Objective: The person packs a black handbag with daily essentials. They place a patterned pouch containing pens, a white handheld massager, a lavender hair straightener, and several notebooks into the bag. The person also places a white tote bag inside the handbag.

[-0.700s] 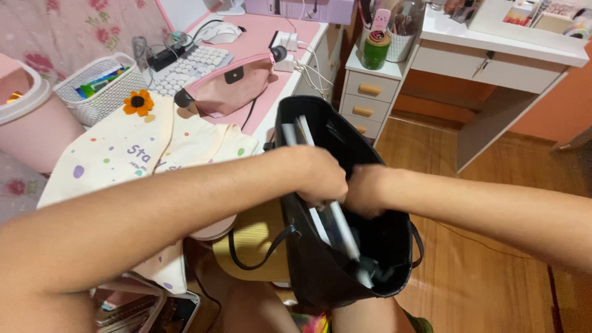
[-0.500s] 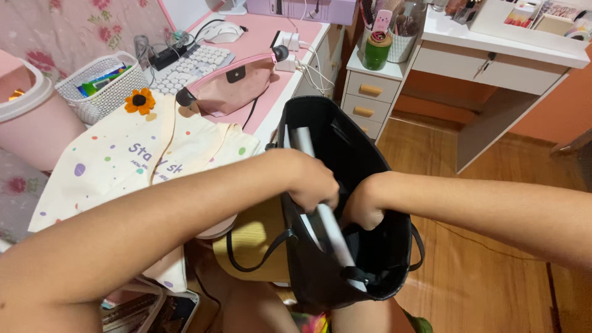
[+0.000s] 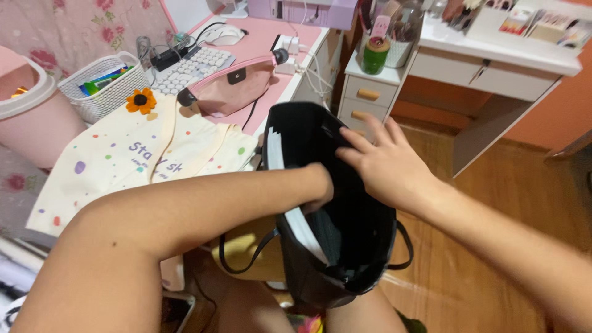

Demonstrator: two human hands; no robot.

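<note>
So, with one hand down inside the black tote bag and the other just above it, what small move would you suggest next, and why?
Probably steady the rim with the right hand, which hovers open above the black leather tote bag. The left hand is buried inside beside the flat grey laptop-like slab, which stands tilted, and the soft bag is unsupported on the lap.

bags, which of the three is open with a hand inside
The black tote bag: the left hand reaches into its open mouth. The pink pouch and cream dotted bag lie untouched.

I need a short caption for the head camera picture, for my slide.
Left hand reaches into an open black tote bag; right hand hovers open above it.
</note>
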